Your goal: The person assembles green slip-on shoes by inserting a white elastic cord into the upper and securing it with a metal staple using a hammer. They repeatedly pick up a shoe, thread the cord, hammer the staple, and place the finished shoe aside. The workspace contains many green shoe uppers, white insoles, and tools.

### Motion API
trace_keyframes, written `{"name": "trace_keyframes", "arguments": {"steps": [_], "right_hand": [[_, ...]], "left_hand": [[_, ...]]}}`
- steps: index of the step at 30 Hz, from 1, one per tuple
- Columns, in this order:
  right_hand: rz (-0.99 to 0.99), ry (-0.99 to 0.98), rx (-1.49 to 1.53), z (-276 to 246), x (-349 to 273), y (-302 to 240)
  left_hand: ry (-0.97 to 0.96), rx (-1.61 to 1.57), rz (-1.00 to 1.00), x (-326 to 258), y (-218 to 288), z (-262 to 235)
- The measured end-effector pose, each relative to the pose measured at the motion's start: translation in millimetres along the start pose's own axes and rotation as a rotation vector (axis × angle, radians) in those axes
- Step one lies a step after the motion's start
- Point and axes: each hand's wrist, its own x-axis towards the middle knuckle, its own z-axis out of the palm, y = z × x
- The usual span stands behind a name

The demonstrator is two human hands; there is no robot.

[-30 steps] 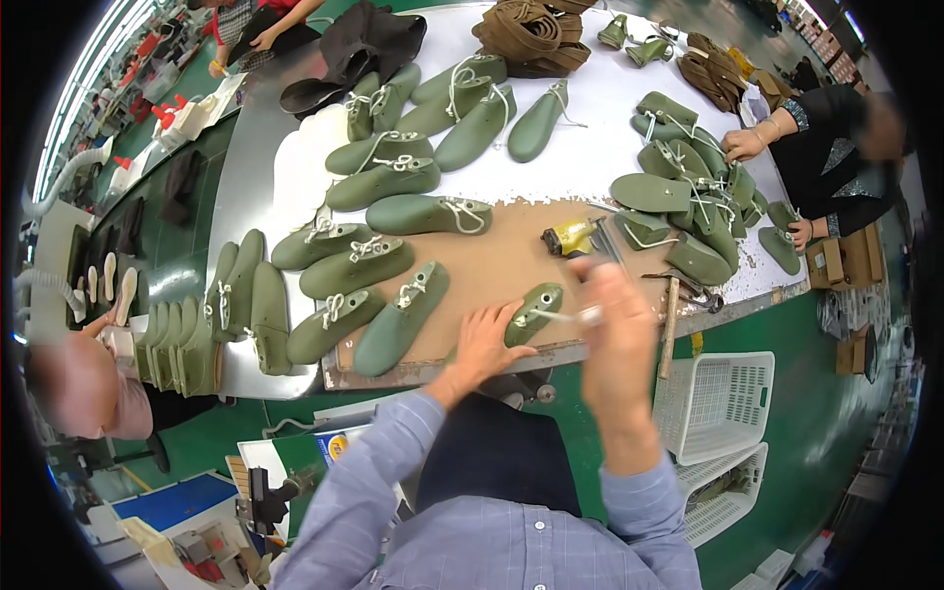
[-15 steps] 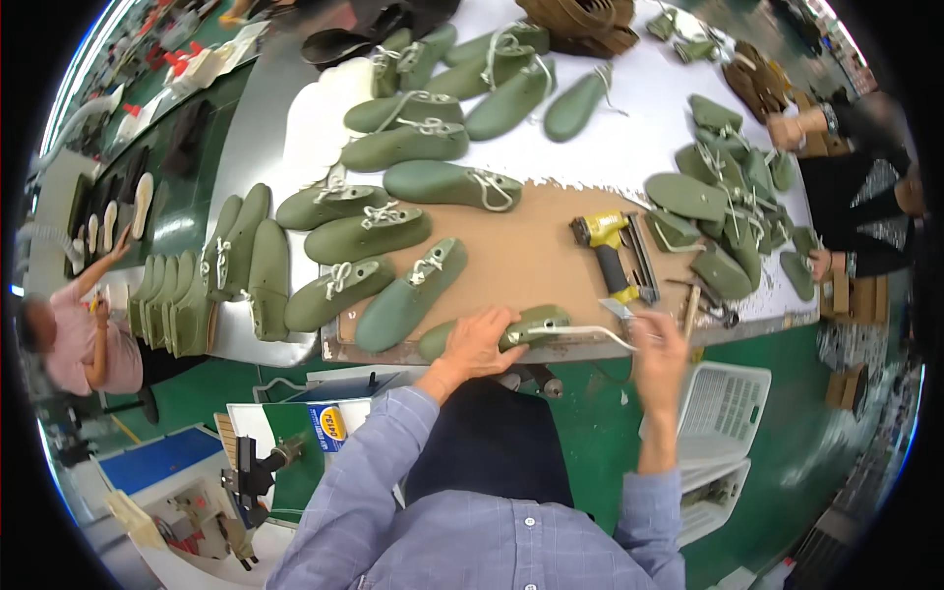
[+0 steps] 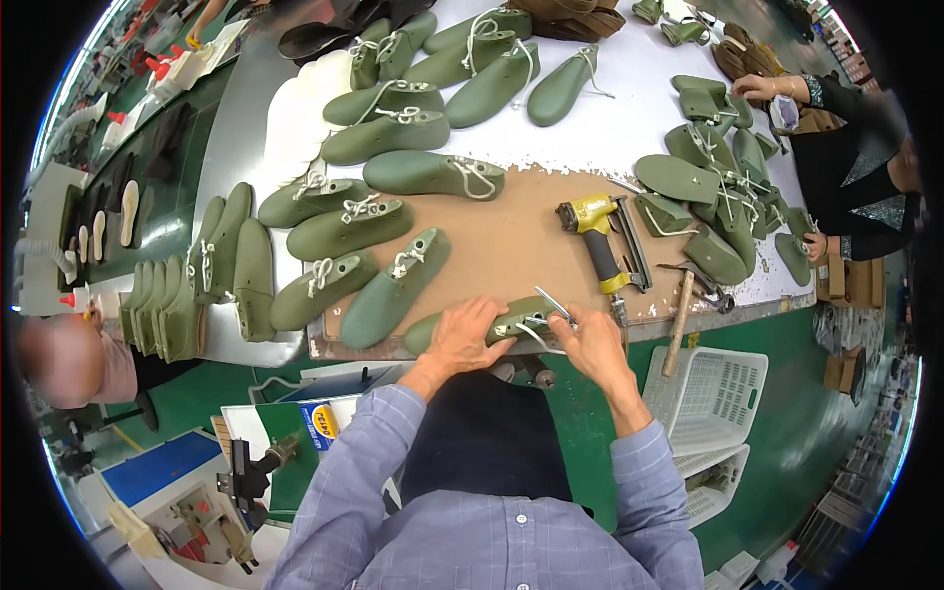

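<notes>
A green shoe last lies along the near edge of the table, toe to the left. My left hand curls over its middle and presses it to the board. White cord comes out of its holed heel end, by my right hand. My right hand grips scissors, whose two silvery blades are spread over that heel end beside the cord; the handles are hidden in the fingers. To the right lies a yellow and black staple gun.
Several corded green lasts lie left and behind; another pile is at the right. A hammer overhangs the table edge above a white crate. A co-worker's hand reaches in at far right.
My right hand has come left with the scissors, from beside the staple gun to the last's heel. The cord, earlier stretched out to the right, now hangs shorter and bent. My left hand stays on the last.
</notes>
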Motion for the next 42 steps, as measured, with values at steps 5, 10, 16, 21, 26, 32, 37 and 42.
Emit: {"name": "trace_keyframes", "arguments": {"steps": [5,10,16,21,26,32,37,42], "right_hand": [[-0.175,-0.017,-0.133,-4.1,7.3,-4.8],[-0.324,0.061,-0.218,19.2,1.9,2.8],[-0.383,0.019,-0.273,18.7,5.0,-14.7],[-0.366,0.052,-0.112,19.1,14.4,25.0],[-0.147,-0.096,0.012,7.4,23.5,2.2],[-0.219,0.041,0.135,21.4,22.8,24.3],[-0.413,0.129,-0.176,31.5,12.2,-6.3],[-0.463,0.113,-0.241,43.4,21.7,1.4]], "left_hand": [[-0.027,0.010,-0.004,0.5,1.2,-0.4],[-0.020,0.000,0.013,-0.5,1.8,0.0],[-0.032,-0.017,0.011,0.3,-3.8,4.0],[-0.012,0.010,0.039,0.6,-0.9,1.5],[0.001,0.012,0.027,0.4,1.7,-0.4],[0.017,0.013,0.044,0.9,3.0,-2.1],[0.000,0.021,0.000,1.3,4.4,3.0],[-0.028,0.040,0.020,-2.7,4.3,0.6]]}}
